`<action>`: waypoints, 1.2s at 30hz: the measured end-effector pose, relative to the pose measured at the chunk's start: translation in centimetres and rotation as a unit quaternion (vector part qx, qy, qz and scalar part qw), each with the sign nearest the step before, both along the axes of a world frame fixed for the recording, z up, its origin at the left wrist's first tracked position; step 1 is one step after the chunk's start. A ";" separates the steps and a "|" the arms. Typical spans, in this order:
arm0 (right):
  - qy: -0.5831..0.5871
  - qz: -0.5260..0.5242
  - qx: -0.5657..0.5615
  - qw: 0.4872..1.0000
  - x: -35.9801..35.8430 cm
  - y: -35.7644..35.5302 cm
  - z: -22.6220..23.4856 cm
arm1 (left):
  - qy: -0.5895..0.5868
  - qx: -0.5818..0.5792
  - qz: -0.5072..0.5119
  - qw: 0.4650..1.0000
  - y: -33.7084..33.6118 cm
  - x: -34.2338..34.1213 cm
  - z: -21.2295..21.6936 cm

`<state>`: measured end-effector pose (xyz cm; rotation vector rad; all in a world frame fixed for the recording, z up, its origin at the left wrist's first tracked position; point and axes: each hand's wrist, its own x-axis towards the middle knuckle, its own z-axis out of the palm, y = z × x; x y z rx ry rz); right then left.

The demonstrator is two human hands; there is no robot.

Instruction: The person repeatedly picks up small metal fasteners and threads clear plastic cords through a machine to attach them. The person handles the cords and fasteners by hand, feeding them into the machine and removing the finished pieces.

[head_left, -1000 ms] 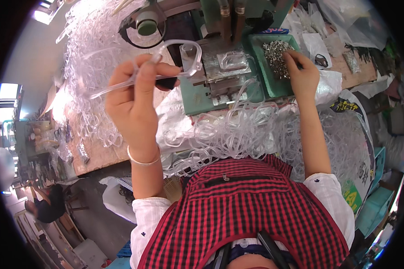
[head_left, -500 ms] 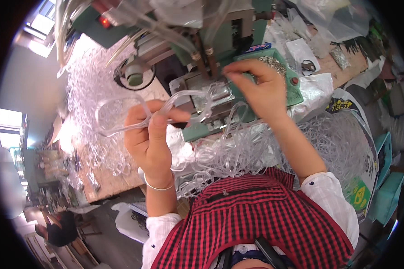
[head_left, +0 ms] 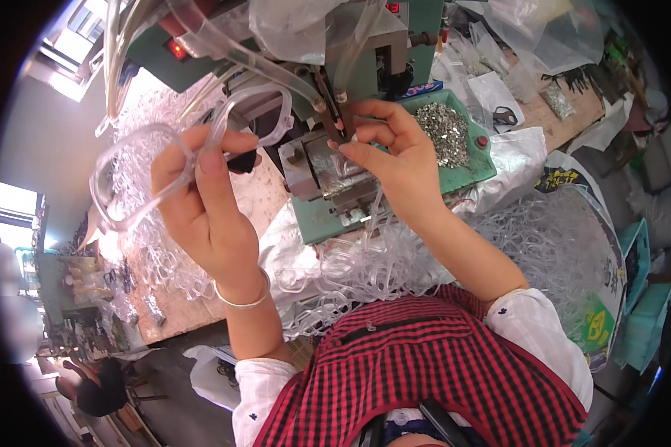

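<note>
Holding: the left hand (head_left: 201,201) grips a clear plastic goggle frame (head_left: 179,160) between thumb and fingers, raised above the bench to the left of the machine.
Frame position: one lens ring hangs out to the left of the hand, the other reaches right toward the green press machine (head_left: 335,97).
Right hand: the right hand (head_left: 395,160) is at the machine's head, fingertips pinched narrow at the small metal die; whether a part sits between them cannot be told.
Tray: a green tray (head_left: 477,167) with a heap of small metal pieces (head_left: 447,130) lies just beside the right hand.
Pile: a tangle of clear plastic frames (head_left: 395,261) covers the bench below both wrists.
Wrist: a silver bangle (head_left: 242,298) circles the left wrist.
Clothing: the person wears a red checked apron (head_left: 425,372).
</note>
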<state>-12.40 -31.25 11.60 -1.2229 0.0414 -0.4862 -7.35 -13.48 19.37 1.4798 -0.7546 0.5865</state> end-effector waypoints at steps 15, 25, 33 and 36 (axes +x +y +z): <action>0.006 -0.039 -0.199 0.979 -3.4 -0.6 1.6 | 0.398 0.054 -0.404 0.822 1.9 -4.9 -1.4; 0.074 -0.293 -0.671 0.677 -0.9 -12.4 -8.9 | -0.081 0.108 0.077 0.988 0.1 -0.6 0.0; 0.111 -0.333 -0.494 0.796 -2.7 -12.1 -8.6 | 0.054 0.037 -0.042 0.997 1.8 -1.6 -1.9; 0.147 -0.276 -0.335 0.889 -4.3 -11.2 -7.3 | 0.117 0.040 0.013 0.992 3.5 -1.5 -4.8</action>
